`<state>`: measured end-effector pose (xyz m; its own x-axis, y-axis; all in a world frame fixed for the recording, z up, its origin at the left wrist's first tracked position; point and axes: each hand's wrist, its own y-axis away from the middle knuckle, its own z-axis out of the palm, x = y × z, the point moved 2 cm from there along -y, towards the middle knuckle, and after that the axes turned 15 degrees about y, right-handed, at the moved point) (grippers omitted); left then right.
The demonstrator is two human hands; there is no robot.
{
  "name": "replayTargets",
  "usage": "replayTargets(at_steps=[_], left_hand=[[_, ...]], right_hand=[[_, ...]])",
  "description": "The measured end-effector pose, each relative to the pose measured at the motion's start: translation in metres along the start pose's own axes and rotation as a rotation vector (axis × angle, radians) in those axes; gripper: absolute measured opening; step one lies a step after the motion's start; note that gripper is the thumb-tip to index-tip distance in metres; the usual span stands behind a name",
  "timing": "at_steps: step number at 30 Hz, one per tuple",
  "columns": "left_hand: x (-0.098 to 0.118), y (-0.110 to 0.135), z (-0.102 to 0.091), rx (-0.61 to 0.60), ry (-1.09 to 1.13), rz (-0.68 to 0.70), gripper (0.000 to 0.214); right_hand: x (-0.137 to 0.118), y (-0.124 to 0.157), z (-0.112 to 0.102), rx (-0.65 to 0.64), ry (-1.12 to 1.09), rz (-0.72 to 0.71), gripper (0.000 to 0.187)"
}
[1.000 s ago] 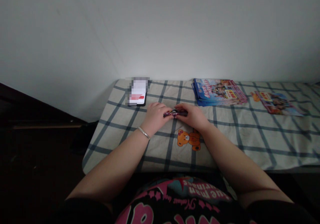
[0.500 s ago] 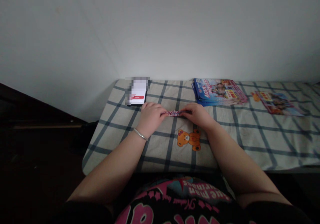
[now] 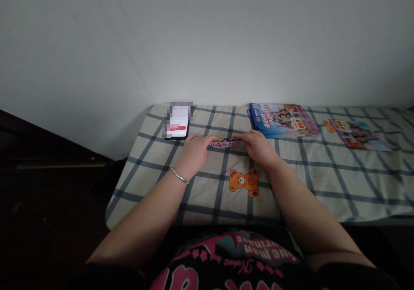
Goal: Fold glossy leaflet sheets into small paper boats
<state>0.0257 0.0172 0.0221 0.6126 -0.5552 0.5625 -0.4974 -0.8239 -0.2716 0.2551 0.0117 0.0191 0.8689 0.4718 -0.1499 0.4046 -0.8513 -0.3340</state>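
Printed paper strip pinched at both ends

Narrow, multicoloured printed paper strip [image 3: 223,143], apparently folded, between the hands over a cream cloth with grey-blue checks [image 3: 207,195]; contact with cloth unclear. Left hand [image 3: 194,154] pinches one end in its fingertips, right hand [image 3: 261,151] the other. Likely best: edges matched, pressure even from the middle outward. Beyond right hand: stacked glossy blue-and-pink leaflets [image 3: 280,122].

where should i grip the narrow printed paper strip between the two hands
Probably by its two short ends, left hand from the left, right hand from the right: the paper strip runs crosswise, long and narrow.
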Motion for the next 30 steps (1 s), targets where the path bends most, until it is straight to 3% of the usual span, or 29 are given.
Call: replayTargets(at_steps=[8,15,22,30], left_hand=[[0.002,0.000,0.004,0.070,-0.011,0.069,0.041],[0.002,0.000,0.004,0.096,-0.071,0.061,0.031],[0.008,0.000,0.003,0.078,-0.102,0.054,0.024],[0.011,0.002,0.008,0.074,-0.127,0.057,0.023]], right_hand=[[-0.015,0.002,-0.013,0.226,0.109,-0.039,0.023],[-0.030,0.000,-0.007,0.124,0.250,-0.105,0.022],[-0.038,-0.009,-0.006,0.094,0.325,0.098,0.026],[-0.046,-0.019,-0.013,-0.058,0.405,0.071,0.021]])
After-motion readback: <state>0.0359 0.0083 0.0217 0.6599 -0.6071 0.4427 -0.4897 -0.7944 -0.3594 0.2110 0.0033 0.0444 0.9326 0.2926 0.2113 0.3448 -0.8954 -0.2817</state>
